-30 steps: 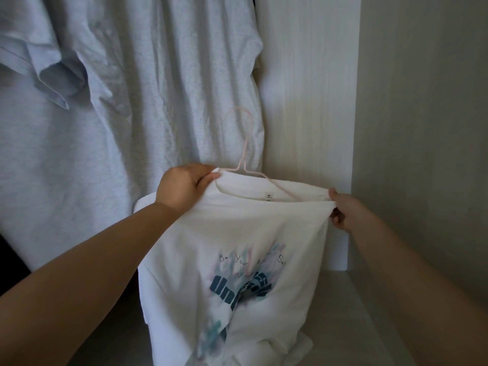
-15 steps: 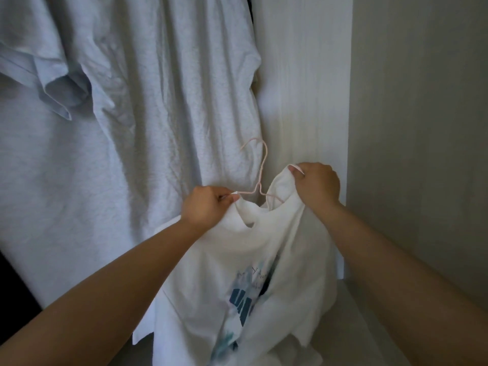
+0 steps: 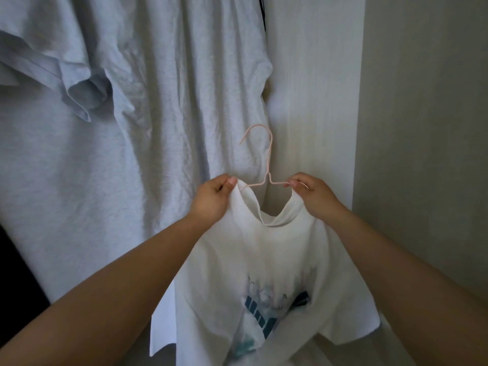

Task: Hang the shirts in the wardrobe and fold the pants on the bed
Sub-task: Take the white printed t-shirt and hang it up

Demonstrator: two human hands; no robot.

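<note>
A white T-shirt (image 3: 266, 262) with a blue and teal print hangs from both my hands in front of the wardrobe. A thin pink wire hanger (image 3: 266, 165) sits in its neck opening, hook pointing up and free of any rail. My left hand (image 3: 214, 199) pinches the left shoulder of the shirt against the hanger's left arm. My right hand (image 3: 314, 194) pinches the right shoulder and the hanger's right arm. The hanger's lower part is hidden inside the shirt.
A large light grey shirt (image 3: 126, 133) hangs in the wardrobe at the left and behind the hanger. A pale wooden wardrobe panel (image 3: 314, 96) stands behind, with a side wall (image 3: 422, 154) at the right. The wardrobe floor (image 3: 340, 350) shows below the white shirt.
Both hands moved from the shirt's outer edges to the neck opening beside the hanger. The shirt now hangs open and facing me, with the hanger's hook upright and higher.
</note>
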